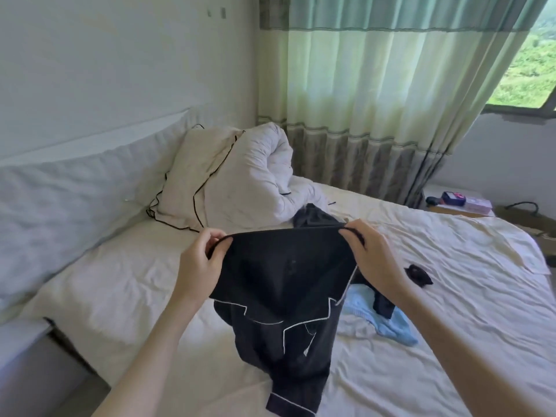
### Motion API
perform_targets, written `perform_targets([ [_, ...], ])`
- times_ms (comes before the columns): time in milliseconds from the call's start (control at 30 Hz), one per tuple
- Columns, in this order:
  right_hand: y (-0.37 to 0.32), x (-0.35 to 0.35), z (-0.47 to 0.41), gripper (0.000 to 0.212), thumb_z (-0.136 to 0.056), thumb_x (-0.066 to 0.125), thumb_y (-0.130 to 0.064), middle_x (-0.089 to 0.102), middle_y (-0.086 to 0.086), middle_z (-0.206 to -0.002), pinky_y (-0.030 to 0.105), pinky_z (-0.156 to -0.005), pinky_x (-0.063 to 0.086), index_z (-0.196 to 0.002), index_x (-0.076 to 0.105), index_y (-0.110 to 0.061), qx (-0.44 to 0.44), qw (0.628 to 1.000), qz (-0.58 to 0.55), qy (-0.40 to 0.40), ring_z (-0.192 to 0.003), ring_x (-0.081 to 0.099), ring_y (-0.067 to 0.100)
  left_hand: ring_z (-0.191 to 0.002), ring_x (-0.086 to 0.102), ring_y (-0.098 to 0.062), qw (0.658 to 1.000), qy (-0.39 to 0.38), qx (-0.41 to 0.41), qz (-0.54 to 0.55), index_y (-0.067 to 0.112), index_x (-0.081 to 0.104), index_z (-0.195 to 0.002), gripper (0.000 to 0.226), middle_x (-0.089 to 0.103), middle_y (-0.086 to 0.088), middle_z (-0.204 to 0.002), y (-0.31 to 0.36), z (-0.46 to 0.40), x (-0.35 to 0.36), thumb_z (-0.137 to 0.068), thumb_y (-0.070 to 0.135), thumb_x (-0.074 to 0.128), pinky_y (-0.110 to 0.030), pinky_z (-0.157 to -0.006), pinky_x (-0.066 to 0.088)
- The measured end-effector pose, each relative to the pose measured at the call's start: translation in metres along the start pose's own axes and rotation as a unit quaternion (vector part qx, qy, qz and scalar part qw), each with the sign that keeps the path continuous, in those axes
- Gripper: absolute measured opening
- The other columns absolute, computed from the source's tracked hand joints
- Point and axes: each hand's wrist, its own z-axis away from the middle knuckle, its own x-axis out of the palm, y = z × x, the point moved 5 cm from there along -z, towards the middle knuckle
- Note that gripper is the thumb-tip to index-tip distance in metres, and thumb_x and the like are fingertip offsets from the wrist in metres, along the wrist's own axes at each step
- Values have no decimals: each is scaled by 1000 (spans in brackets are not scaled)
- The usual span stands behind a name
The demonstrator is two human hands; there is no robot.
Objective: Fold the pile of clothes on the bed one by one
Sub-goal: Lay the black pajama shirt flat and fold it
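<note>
I hold a black shirt with white piping (285,284) up over the bed (120,284). My left hand (201,266) pinches its upper edge at the left, and my right hand (373,260) pinches the same edge at the right. The shirt hangs down, collar and a cuff trailing onto the sheet. Behind it lie another dark garment (313,216), a light blue garment (382,317) with a dark piece across it, and a small black item (418,275) off to the right.
A white pillow with black piping (192,182) and a bunched white duvet (258,176) sit at the head of the bed. Curtains (376,100) hang behind. A bedside stand with boxes (460,203) is at the far right.
</note>
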Motion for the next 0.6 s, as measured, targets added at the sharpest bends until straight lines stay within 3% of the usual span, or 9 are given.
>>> perform_targets([
  [133,-5,-7,48,27,-93,57,-16,59,-24,-72,9,-63,35,-75,53,-36,25,996,-86,-9,-66,52,-6,-77,56,3,1000,5,-12,6,29,54,-81,17,61,14,-78,8,55,-12,-92,17,57,-5,-67,40],
  [333,-33,-40,109,26,-91,59,-10,60,-24,-73,7,-65,38,-77,56,-32,10,983,-186,2,-69,53,-5,-74,56,5,992,125,-2,31,29,55,-80,18,61,17,-75,50,137,-28,-91,16,59,-5,-68,42],
  [433,-58,-76,116,24,-92,59,-14,60,-24,-74,8,-67,39,-79,57,-34,-15,977,-208,41,-71,54,-5,-77,56,7,980,185,54,51,34,54,-82,20,60,24,-76,95,153,-42,-90,18,60,-6,-71,42],
  [600,-104,-128,85,21,-91,61,-17,60,-27,-69,8,-67,41,-78,59,-34,-65,962,-231,131,-70,54,-7,-78,56,8,951,259,154,62,34,54,-83,13,58,19,-79,170,136,-69,-89,24,60,-9,-74,43],
])
